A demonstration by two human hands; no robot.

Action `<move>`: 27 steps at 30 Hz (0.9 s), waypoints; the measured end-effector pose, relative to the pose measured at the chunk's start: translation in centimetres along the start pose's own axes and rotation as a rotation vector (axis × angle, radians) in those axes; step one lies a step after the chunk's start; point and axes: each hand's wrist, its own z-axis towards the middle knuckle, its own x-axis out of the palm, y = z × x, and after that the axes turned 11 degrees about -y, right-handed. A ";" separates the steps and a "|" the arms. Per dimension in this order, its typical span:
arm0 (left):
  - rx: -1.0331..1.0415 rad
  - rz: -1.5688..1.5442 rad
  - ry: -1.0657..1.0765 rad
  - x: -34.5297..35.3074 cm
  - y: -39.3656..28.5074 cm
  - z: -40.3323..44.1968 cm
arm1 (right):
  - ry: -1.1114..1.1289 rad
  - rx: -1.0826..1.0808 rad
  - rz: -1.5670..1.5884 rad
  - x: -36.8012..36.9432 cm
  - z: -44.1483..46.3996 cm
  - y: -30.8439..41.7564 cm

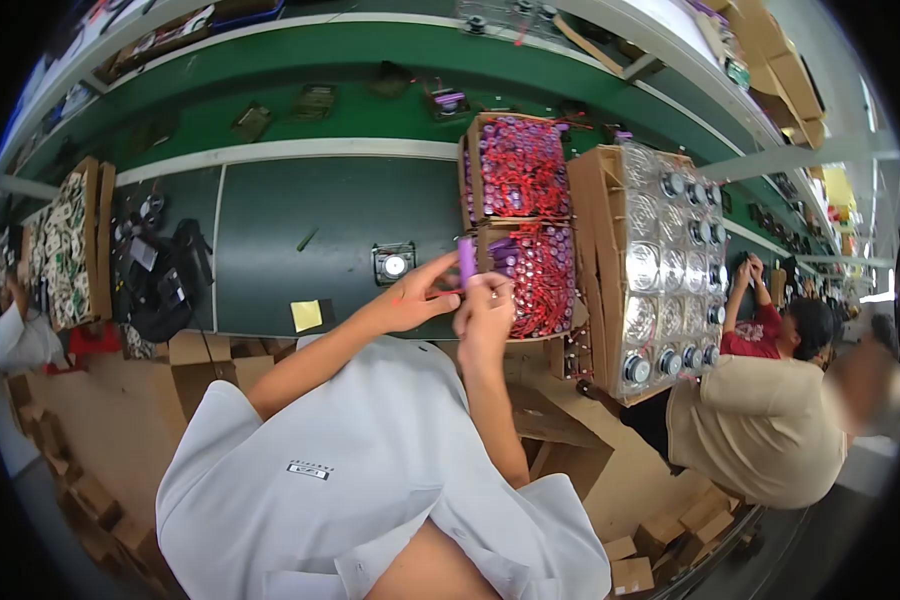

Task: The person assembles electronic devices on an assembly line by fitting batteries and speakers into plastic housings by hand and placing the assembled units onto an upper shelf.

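A purple cylindrical cell (467, 262) stands roughly upright between my two hands, in front of the carton of purple cells with red wires (540, 280). My right hand (486, 308) has its fingers closed round the lower end of the cell. Beside it, my left hand (415, 297) has thumb and forefinger apart, close to the cell, with a thin red wire near the fingers. Left of the cartons, a small square device with a round white centre (395, 264) lies on the dark green bench (310, 200).
A second carton of purple cells (522, 165) adjoins the first. Clear trays with round speakers (670, 270) are stacked to the right. A yellow note (306, 316), a black bag (175, 280) and a carton of white parts (70, 250) are leftward. Other people sit at both sides.
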 end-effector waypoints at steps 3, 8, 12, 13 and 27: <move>-0.015 0.174 -0.076 -1.8 3.1 -2.5 | 0.121 0.103 -0.223 -0.3 -1.1 -4.3; -0.438 -0.044 -0.322 -4.7 5.7 -6.0 | 0.381 -0.181 -0.725 -2.4 1.3 -9.3; -0.533 -0.076 -0.482 -5.9 7.2 -5.8 | 0.355 -0.099 -0.446 -0.5 2.5 -9.9; -0.535 -0.073 -0.493 -6.1 7.5 -5.4 | 0.393 -0.058 -0.439 -0.2 3.3 -10.5; -0.473 0.457 -0.882 -7.0 9.0 0.3 | 0.219 -0.446 -0.872 2.1 10.9 -15.6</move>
